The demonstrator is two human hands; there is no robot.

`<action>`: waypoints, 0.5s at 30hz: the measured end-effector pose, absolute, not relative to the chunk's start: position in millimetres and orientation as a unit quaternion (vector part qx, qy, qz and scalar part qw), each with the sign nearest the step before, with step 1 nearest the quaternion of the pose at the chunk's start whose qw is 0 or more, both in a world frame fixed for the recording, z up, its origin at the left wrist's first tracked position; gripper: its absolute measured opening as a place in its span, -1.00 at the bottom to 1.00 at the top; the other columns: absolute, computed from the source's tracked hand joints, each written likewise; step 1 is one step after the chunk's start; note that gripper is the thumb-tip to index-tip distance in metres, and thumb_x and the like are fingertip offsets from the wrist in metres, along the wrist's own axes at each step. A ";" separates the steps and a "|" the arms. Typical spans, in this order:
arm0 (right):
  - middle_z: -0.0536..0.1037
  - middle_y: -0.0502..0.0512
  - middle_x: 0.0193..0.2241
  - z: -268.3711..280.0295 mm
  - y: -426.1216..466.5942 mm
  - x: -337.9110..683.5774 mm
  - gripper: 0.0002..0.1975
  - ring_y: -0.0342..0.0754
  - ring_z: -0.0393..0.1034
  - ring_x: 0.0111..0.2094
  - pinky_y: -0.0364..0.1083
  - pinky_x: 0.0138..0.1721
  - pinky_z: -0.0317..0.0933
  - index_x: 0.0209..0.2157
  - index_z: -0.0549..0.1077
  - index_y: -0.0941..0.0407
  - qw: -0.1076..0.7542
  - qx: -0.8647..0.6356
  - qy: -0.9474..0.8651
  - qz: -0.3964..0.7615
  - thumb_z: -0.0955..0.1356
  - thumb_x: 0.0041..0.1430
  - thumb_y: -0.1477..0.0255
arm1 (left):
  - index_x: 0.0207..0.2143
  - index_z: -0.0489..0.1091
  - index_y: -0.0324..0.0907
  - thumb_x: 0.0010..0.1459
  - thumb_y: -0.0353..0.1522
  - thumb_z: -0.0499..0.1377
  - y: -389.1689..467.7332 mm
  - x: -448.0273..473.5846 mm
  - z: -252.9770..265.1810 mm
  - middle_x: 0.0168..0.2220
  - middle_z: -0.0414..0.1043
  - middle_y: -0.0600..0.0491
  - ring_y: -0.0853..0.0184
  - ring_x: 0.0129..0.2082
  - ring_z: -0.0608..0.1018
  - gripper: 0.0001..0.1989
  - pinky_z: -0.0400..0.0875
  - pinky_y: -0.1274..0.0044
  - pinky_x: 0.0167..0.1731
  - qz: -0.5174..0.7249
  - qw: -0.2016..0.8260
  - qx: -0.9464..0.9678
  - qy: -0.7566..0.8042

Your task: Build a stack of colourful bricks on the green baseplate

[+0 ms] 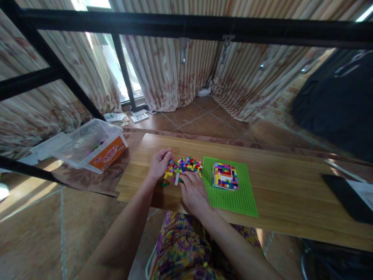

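Biggest worry I'd have here is strays. The loose heap of small multicoloured plastic bricks (pixel 189 164) sits on the long light-brown wooden bench (pixel 279 186), with the left hand (pixel 159 165) at its left edge and the right hand (pixel 194 190) low over its near side. Left fingers are curled with the thumb close in; can't tell if there's a brick pinched in there. Right fingers are bent down at the bricks, and a light grey, long narrow plastic brick (pixel 176 179) lies right by their tips, but whether they're gripping it I honestly can't say.

A careless sweep of either wrist could knock the few dark green bricks (pixel 164 182) in front of the heap toward the bench's near edge and onto the floor.

Other thing: the heap's right side comes right up to the flat bright-green studded baseplate (pixel 244 198), so pushing that way might shove bricks onto the studs. The boxy multicoloured brick block (pixel 225 176) is on that plate, just right of the right hand, so a forearm drifting over could bump it or skew the plate.
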State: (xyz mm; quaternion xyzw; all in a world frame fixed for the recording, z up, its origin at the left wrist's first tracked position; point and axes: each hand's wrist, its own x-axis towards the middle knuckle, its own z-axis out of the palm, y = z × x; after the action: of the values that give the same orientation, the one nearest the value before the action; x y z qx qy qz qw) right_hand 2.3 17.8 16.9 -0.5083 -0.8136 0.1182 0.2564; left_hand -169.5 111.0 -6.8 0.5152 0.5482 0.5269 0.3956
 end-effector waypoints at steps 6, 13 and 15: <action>0.42 0.26 0.11 17.8 26.2 -2.1 -0.69 0.14 0.23 0.15 0.16 0.18 0.12 0.03 0.44 0.15 0.255 -0.542 -0.794 0.105 0.28 0.26 0.45 | -0.18 0.50 -0.21 0.08 -0.13 0.19 109.6 -168.3 -4.0 -0.52 0.47 0.12 0.46 -0.60 0.42 -0.63 0.31 0.60 -0.57 0.530 0.402 0.502 0.553; 0.42 0.25 0.12 6.3 9.0 -11.7 -0.66 0.08 0.23 0.17 0.14 0.23 0.11 0.05 0.43 0.16 0.281 -0.481 -0.819 0.139 0.28 0.25 0.50 | -0.18 0.49 -0.20 0.08 -0.14 0.20 110.7 -168.5 -7.0 -0.53 0.47 0.13 0.48 -0.62 0.41 -0.63 0.32 0.62 -0.58 0.527 0.405 0.502 0.554; 0.42 0.23 0.11 4.7 3.2 -5.0 -0.65 0.06 0.24 0.17 0.12 0.23 0.11 0.07 0.42 0.15 0.294 -0.477 -0.816 0.140 0.25 0.27 0.50 | -0.17 0.49 -0.21 0.08 -0.13 0.20 110.6 -168.5 -7.6 -0.52 0.47 0.12 0.48 -0.61 0.42 -0.62 0.31 0.63 -0.59 0.529 0.402 0.503 0.553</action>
State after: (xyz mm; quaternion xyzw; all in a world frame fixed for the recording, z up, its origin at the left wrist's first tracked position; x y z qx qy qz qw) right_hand -5.0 3.2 4.7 -0.4771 -0.8163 0.1405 0.2940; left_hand -168.5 110.6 -7.6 0.5030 0.5527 0.5291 0.4019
